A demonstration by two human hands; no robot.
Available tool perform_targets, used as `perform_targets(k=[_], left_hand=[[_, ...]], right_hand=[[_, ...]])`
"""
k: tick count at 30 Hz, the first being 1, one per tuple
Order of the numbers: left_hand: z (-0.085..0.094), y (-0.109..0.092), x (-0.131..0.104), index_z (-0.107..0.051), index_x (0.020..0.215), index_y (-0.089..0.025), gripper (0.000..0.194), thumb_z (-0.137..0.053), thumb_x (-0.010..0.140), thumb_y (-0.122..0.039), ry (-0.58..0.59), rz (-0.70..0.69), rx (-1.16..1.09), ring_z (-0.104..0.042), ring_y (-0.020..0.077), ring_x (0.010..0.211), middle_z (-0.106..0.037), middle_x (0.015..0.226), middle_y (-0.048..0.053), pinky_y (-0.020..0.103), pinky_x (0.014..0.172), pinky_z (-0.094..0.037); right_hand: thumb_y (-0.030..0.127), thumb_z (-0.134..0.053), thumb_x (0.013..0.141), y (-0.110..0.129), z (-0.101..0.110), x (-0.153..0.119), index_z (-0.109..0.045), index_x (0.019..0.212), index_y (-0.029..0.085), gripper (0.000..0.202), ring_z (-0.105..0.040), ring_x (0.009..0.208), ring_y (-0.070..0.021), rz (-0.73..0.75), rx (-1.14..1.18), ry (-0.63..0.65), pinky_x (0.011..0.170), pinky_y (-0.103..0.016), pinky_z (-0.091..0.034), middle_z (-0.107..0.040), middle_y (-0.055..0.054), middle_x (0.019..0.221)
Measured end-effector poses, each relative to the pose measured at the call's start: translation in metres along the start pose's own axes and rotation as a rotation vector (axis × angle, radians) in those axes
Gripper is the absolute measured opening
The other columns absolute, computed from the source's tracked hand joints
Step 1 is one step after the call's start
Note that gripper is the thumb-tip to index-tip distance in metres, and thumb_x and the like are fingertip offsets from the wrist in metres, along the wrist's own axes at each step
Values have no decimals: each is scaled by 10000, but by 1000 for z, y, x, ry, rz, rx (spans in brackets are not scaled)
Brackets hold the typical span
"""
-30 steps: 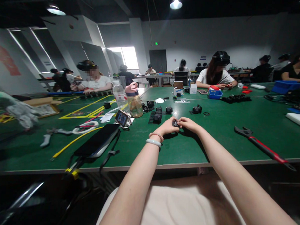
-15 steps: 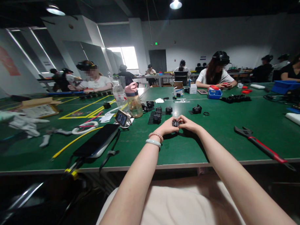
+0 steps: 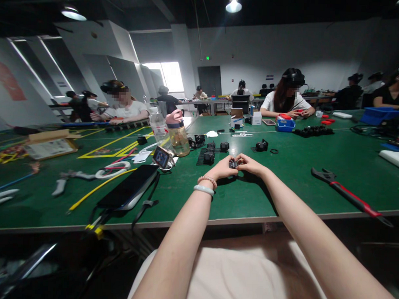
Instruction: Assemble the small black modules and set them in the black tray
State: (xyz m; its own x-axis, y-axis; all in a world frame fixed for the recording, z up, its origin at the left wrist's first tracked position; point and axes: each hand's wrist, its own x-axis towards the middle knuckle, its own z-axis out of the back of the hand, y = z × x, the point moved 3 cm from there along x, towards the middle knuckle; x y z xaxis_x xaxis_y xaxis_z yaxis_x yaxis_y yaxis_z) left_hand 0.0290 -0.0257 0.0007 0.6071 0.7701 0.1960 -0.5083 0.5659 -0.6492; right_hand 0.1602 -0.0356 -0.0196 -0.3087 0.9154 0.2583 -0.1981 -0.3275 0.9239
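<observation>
Between my two hands, just over the green table, is a small black part [image 3: 232,164], mostly covered by fingers. My left hand [image 3: 221,168], with a bead bracelet and a pale bangle at the wrist, closes round its left side. From the right, the bent fingers of my right hand [image 3: 252,165] pinch at the same part. Fine detail on it is too small to make out. Just beyond my left hand lie several black blocky parts [image 3: 209,155] with comb-like strips. Another black part [image 3: 261,145] lies beyond my right hand, beside a small black ring [image 3: 274,151].
On the right lies an adjustable wrench [image 3: 348,194] with a red-black handle. To the left are a black power bank-like slab [image 3: 129,187], a small clock display [image 3: 162,158], a pink-lidded bottle [image 3: 178,138] and pliers [image 3: 70,176]. A co-worker [image 3: 288,98] sits across by a blue bin [image 3: 286,125].
A gloved hand at the far left has withdrawn from over the table, uncovering cables there. My own hands have stayed in place around the black part.
</observation>
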Motion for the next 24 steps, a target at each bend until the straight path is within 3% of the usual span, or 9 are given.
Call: perform_targets(k=[24], left_hand=[[-1, 4, 1, -448, 941, -143, 444, -562, 534, -279, 7, 5, -17, -487, 130, 710, -513, 806, 9, 250, 621, -404]], right_hand=[[182, -514, 602, -6, 2, 5, -477, 772, 152, 176, -429, 561, -69, -8, 9, 1, 566, -201, -343, -498, 39, 632]])
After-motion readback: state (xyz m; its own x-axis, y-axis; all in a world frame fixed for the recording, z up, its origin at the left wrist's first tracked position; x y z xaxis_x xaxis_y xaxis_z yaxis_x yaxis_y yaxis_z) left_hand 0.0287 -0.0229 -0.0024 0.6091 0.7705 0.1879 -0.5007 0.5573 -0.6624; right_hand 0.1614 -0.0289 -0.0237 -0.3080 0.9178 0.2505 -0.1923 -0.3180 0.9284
